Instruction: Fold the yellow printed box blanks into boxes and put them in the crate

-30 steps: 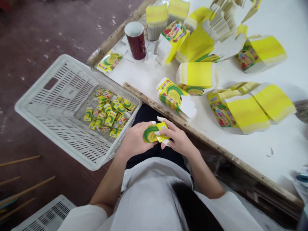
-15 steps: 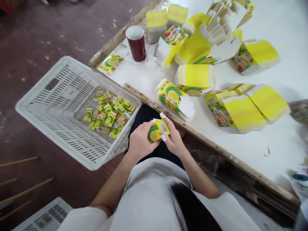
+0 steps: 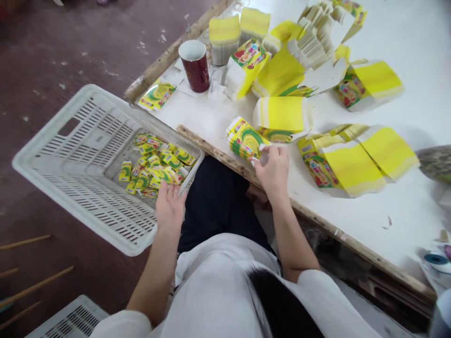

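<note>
My left hand (image 3: 169, 205) hangs over the near rim of the white slotted crate (image 3: 56, 178), fingers stretched out, holding nothing. Just beyond its fingertips lies a heap of several small folded yellow-green boxes (image 3: 155, 164) on the crate floor. My right hand (image 3: 273, 168) reaches onto the white table and pinches the top of a stack of flat yellow-green box blanks (image 3: 244, 137) at the table's wooden edge (image 3: 211, 150).
More stacks of yellow blanks (image 3: 355, 159) fan across the table. A dark red mug (image 3: 194, 65) stands at the back left beside a loose blank (image 3: 157, 94). A second white crate (image 3: 66, 319) and wooden sticks (image 3: 31, 286) lie on the floor at the left.
Both hands held one folded box over my lap. It is gone from them now; my left hand has swung to the crate and opened, and my right has reached up to the stack.
</note>
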Available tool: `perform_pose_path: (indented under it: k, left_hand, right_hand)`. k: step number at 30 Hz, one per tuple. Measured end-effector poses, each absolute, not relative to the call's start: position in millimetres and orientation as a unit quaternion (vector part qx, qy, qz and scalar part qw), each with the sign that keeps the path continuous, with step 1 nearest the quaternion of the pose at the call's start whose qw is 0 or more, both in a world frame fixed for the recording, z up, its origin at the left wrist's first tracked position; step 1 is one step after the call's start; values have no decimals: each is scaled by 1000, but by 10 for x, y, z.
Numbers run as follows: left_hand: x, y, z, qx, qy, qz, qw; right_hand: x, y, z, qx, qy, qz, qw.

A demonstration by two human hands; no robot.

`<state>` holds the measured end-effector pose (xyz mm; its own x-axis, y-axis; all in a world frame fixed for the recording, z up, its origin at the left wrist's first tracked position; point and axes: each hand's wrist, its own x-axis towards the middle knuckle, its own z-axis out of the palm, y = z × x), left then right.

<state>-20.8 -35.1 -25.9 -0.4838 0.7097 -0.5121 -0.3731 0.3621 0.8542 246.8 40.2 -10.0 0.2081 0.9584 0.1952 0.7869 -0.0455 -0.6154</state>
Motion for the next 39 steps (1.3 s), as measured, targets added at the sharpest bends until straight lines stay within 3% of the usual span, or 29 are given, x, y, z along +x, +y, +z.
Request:
perform_pose_path:
  k: [6,11,21,27,30,34,39]
  left_hand:
    - [112,-489,-294,221,665,584,409]
    - [273,-566,-258,314,615,554,465]
    - [403,-565,-231,269,579,561,527]
    - [516,-480,-208,318,513,555,573]
    - [617,-418,-175,332,465,584,577]
    - [760,-346,-39,294,471,601,575]
    - [780,-356,14,240,493,629,551]
  right_hand:
    - [2467,491,-181,-712,-628,124,289]
    - [2490,524,-148,-717,-622,139,281]
    - [2499,584,-79,-726,-612,141,280]
    - [2400,407,18,-717,-560,182,373]
    - [2265,132,113,-638,-602,268,398]
    - [1972,-311,132,-456,-640,516,341]
    - [1765,-590,-7,-436,-561,575,405]
